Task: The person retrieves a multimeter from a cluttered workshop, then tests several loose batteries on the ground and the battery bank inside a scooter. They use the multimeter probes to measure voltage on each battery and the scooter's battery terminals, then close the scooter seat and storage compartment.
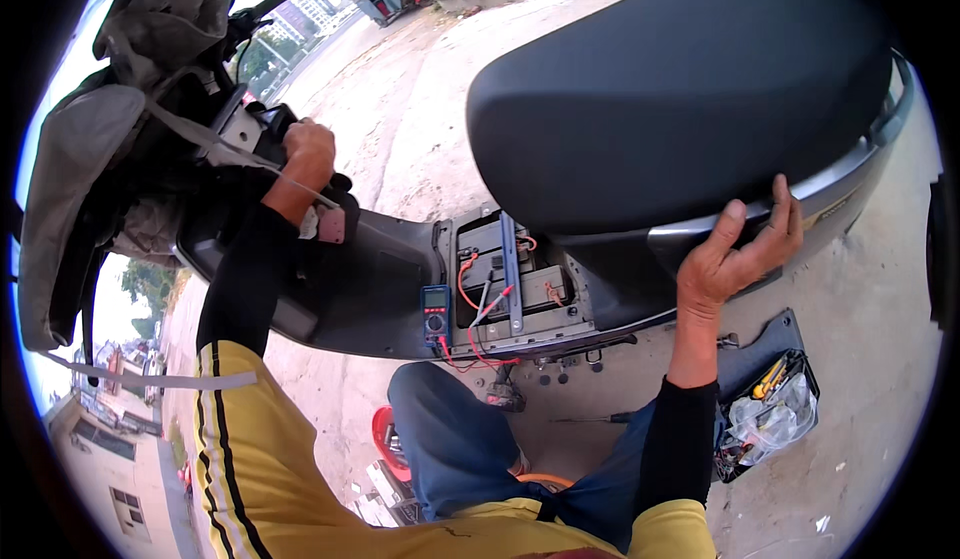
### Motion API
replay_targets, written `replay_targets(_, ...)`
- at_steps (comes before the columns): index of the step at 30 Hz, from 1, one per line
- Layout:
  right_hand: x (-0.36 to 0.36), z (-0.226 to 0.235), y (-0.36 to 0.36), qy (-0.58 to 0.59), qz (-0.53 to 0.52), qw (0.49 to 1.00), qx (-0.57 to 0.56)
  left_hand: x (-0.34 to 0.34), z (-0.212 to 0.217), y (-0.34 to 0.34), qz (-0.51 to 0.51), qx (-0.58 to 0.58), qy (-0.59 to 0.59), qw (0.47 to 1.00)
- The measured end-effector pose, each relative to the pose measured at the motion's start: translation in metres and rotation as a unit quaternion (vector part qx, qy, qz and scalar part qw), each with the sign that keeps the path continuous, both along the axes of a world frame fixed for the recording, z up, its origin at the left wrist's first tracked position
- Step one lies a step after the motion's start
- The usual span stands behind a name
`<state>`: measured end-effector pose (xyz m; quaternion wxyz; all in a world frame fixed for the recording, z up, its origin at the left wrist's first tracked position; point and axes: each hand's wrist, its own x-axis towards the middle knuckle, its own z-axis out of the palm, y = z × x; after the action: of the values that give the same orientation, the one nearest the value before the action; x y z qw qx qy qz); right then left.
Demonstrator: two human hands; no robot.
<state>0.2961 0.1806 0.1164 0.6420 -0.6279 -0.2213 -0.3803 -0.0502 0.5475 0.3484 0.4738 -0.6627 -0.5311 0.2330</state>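
I am beside an electric scooter with a large black seat (680, 99). My right hand (735, 259) rests against the seat's lower edge and the side panel (700, 236), its thumb and fingers stretched apart. At the front panel below the handlebar, my left hand (310, 154) has its fingers curled in; what they hold, if anything, is hidden. Between footboard and seat, the open battery bay shows dark batteries (485, 284) with orange-red wires and a blue metal strap (511, 274) across them. A blue multimeter (436, 314) lies at the bay's edge, its probes (493, 305) over the batteries.
A pink tag (331, 226) hangs below my left wrist. On the ground at right stands an open toolbox (770, 414) with tools and a plastic bag. A power drill (505, 391), a screwdriver (615, 418) and a red bowl (385, 441) lie near my legs.
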Motion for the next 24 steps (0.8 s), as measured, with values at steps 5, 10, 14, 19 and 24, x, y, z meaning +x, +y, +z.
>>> replay_targets(5, -0.017, 0.007, 0.008, 0.043, 0.081, 0.996, 0.015, -0.126, -0.003, 0.114, 0.103, 0.036, 0.03, 0.994)
replay_targets(10, 0.012, 0.021, -0.017, 0.057, 0.064, 0.996, 0.033, -0.085, -0.014, 0.123, 0.103, 0.029, 0.178, 0.978)
replay_targets(14, 0.025, 0.042, -0.026, 0.084, 0.073, 0.993, 0.043, -0.078, -0.015, 0.124, 0.127, 0.023, 0.191, 0.973)
replay_targets(19, 0.024, 0.062, -0.031, 0.141, 0.114, 0.982, 0.047, -0.077, -0.015, 0.117, 0.152, 0.02, 0.179, 0.972)
replay_targets(24, 0.025, 0.071, -0.026, 0.234, 0.259, 0.912, 0.217, -0.076, -0.017, 0.108, 0.16, 0.025, 0.159, 0.974)
